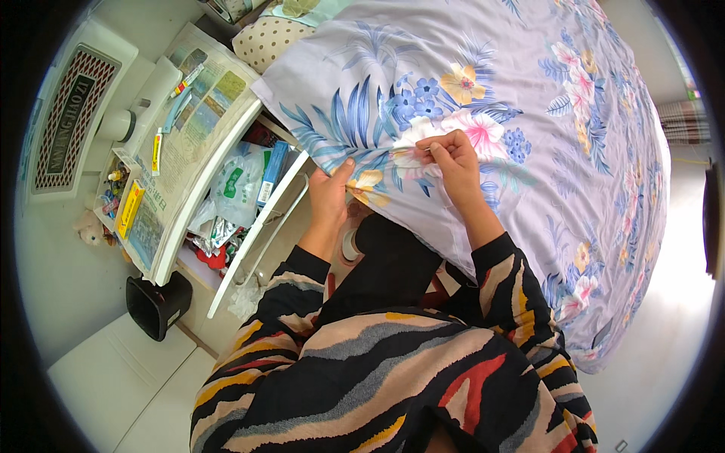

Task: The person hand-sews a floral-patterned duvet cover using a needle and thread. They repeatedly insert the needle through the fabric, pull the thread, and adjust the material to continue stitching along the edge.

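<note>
A lilac floral cloth (544,96), likely a quilt cover or bedsheet, spreads over the bed and hangs over my lap. My left hand (330,195) grips its near edge, thumb on top and fingers hidden beneath. To the right, my right hand (456,164) is over a printed pink-and-white flower, thumb and forefinger pinched together. Between those fingertips is something small and thin, perhaps a needle or thread; it is too small to tell. Between my hands the cloth is drawn into a narrow ridge.
At left, a pulled-out drawer (260,226) holds a plastic bag (241,178) and a blue box (273,172). Above it, a newspaper-covered top (187,136) bears tubes and a yellow box (130,210). A black bin (161,306) stands below. A polka-dot pillow (269,42) lies beyond.
</note>
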Available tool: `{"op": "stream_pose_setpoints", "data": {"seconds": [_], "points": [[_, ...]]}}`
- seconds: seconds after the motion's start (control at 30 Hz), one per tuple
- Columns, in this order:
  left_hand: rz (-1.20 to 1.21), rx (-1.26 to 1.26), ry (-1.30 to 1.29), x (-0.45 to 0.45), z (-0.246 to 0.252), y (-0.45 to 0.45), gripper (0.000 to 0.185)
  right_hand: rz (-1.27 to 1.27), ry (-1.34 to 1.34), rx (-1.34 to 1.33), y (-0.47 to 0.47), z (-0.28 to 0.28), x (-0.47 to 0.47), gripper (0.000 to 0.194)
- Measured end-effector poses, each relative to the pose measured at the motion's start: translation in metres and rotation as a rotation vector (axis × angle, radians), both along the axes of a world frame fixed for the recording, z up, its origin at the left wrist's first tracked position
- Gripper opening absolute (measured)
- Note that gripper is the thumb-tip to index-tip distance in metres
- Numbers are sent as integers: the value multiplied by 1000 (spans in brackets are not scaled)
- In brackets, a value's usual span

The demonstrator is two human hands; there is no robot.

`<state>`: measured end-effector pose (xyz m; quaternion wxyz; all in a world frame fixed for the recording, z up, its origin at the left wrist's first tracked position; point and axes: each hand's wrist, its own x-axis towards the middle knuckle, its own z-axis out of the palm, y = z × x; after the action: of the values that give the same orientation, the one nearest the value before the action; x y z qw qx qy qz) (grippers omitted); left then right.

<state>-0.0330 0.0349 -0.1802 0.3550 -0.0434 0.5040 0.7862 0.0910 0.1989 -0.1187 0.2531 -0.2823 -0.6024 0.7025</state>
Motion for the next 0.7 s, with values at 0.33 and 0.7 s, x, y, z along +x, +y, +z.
{"op": "stream_pose_setpoints", "data": {"seconds": [0.33,0.7], "points": [[-20,376,-244,-21,21,3,40,64,-83,739,-41,1,-48,6],[-18,494,-276,-16,29,-4,40,152,-76,225,-43,-10,-60,6]]}}
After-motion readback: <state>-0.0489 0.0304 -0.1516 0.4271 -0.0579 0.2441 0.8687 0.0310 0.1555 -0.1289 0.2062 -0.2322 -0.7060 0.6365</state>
